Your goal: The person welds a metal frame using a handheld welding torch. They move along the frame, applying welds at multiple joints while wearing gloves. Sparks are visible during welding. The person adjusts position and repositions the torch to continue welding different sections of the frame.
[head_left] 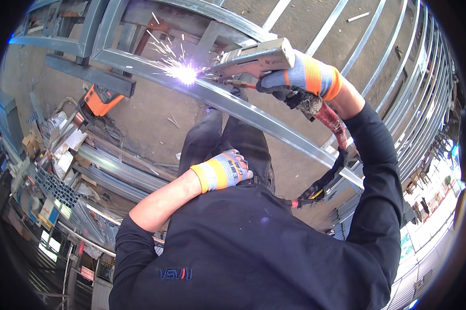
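Observation:
In my gloved right hand is a welding gun, a boxy pale metal body with its handle and red-wrapped cable hanging below. The fingers are closed around it. Its nozzle end points left at the galvanized square-tube frame, where a bright violet-white arc throws sparks up and left. The glare hides the joint itself. My left hand, in a grey and orange glove, rests on the dark clothing at my lap. Its fingers are curled, and I see nothing in them.
An orange machine stands on the floor at the left. Lengths of metal profile and scrap lie at the lower left. Long parallel metal bars extend across the upper right. A dark cable trails beside my right leg.

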### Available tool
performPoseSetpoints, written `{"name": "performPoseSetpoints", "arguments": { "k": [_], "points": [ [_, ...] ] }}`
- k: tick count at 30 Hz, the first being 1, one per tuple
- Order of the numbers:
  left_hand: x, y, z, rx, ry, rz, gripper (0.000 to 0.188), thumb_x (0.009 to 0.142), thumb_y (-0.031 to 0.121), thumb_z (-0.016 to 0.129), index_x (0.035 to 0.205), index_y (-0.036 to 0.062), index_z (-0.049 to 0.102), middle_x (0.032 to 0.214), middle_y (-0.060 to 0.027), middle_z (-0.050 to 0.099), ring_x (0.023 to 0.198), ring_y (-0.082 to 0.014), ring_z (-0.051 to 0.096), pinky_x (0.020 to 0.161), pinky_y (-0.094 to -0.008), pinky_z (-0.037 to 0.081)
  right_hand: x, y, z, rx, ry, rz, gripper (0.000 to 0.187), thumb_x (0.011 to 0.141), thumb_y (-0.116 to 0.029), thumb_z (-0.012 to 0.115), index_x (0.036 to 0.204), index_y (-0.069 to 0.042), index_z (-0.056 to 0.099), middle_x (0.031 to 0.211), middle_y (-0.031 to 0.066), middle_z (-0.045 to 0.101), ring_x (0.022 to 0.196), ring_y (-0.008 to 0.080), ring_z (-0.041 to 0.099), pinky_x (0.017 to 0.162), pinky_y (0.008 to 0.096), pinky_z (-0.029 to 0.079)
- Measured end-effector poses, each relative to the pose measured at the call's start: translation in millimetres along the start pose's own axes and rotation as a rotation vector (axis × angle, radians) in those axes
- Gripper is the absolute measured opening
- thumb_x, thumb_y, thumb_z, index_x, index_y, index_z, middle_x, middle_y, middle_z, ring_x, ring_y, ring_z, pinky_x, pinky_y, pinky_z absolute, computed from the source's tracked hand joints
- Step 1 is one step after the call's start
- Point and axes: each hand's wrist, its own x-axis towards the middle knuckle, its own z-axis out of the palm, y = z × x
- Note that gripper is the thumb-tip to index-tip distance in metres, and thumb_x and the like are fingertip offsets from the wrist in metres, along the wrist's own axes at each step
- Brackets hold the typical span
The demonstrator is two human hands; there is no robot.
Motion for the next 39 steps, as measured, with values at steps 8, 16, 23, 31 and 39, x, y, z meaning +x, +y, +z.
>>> {"name": "performPoseSetpoints", "arguments": {
  "k": [8,16,23,31,39],
  "points": [
    [2,-1,1,-0.014,-0.022,0.011,0.020,0.097,0.022,0.058,0.112,0.0176,0.071,0.107,-0.0064,0.073,0.112,-0.0270,0.069,0.100,-0.0420,0.050,-1,10,-4,-0.034,-0.020,-0.066,0.035,0.088,-0.017,0.079,0.119,-0.002,0.076,0.079,0.0043,0.071,0.060,0.0076,0.063,0.049,0.0236,0.052],
    [2,0,3,-0.005,0.035,0.020,0.017,0.096,0.023,0.059,0.107,0.0177,0.071,0.098,-0.0047,0.070,0.107,-0.0267,0.068,0.098,-0.0404,0.050,-3,22,-7,-0.052,-0.010,-0.140,0.032,0.087,-0.017,0.080,0.115,-0.001,0.075,0.078,0.0039,0.070,0.061,0.0078,0.063,0.051,0.0237,0.051],
    [16,6,-11,-0.064,-0.069,0.017,0.020,0.096,0.022,0.060,0.110,0.0151,0.072,0.106,-0.0083,0.073,0.113,-0.0295,0.068,0.101,-0.0447,0.049,-32,38,-15,0.035,0.026,-0.069,0.036,0.084,-0.014,0.082,0.117,-0.001,0.074,0.078,0.0024,0.069,0.061,0.0073,0.062,0.050,0.0237,0.048],
    [45,22,-20,-0.082,0.007,0.108,0.021,0.087,0.018,0.064,0.105,0.0145,0.073,0.101,-0.0096,0.072,0.106,-0.0312,0.068,0.094,-0.0451,0.050,-69,47,-16,0.020,-0.004,0.058,0.037,0.086,-0.019,0.083,0.118,-0.004,0.076,0.079,0.0004,0.068,0.059,0.0070,0.059,0.047,0.0237,0.046],
    [58,31,-20,-0.046,-0.044,0.085,0.022,0.088,0.019,0.065,0.108,0.0147,0.074,0.100,-0.0095,0.072,0.105,-0.0314,0.069,0.094,-0.0449,0.050,-77,39,-8,0.002,0.021,0.159,0.044,0.090,-0.021,0.081,0.131,-0.008,0.074,0.088,-0.0001,0.073,0.062,0.0051,0.059,0.048,0.0215,0.047]
  ]
}}
